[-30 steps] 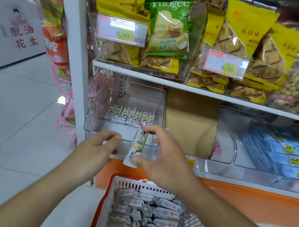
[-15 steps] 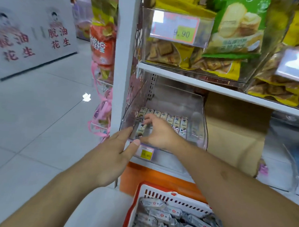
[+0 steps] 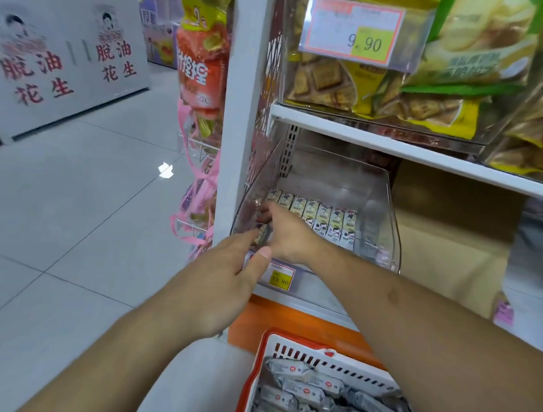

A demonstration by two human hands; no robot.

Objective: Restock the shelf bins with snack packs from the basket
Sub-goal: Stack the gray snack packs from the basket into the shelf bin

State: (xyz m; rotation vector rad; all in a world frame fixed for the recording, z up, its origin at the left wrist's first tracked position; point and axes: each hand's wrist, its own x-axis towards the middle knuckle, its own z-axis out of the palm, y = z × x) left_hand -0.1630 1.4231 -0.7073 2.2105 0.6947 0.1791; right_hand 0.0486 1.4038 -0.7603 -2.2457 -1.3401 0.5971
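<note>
A clear plastic shelf bin (image 3: 385, 210) holds a row of small cream snack packs (image 3: 322, 217) along its back. My right hand (image 3: 290, 234) reaches over the bin's front into its left front corner and pinches one snack pack (image 3: 260, 235), which is mostly hidden by both hands. My left hand (image 3: 226, 281) has straight fingers at the bin's front left edge and its thumb rests on the front lip. Below, a red and white basket (image 3: 292, 339) is filled with several grey-wrapped snack packs (image 3: 305, 391).
A yellow 15.80 price tag (image 3: 280, 279) sits on the shelf front. A white shelf upright (image 3: 240, 111) stands left of the bin, with hanging snack bags and pink ribbons (image 3: 199, 184) beyond it. Biscuit bags (image 3: 424, 88) fill the shelf above. A cardboard box (image 3: 449, 244) stands right of the bin.
My right hand has carried the pack from in front of the bin into its left front corner. My left hand followed to the bin's front edge. The view has swung left.
</note>
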